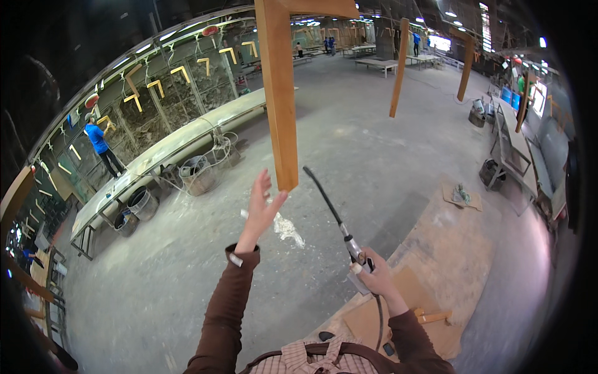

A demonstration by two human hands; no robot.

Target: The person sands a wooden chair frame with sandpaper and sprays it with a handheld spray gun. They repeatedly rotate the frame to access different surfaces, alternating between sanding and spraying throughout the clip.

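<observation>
An angled piece of orange-brown varnished wood (280,106) hangs in front of me, its long leg pointing down. Beside its lower end is my left hand (256,209), raised, with fingers and thumb apart and nothing held. Whether the thumb touches the wood I cannot tell. My right hand (378,274) is wrapped round a metal air blow gun (352,248) with a long black nozzle tube. The tube's tip points up toward the wood's lower end, apart from it. From the gun's handle a dark hose (380,321) runs down toward me.
Similar wooden pieces (399,68) hang at the right and along the left wall. A long table (205,121) with buckets (197,174) stands at left, a person in blue (96,138) behind it. Cardboard (436,274) and white residue (288,230) lie on the floor.
</observation>
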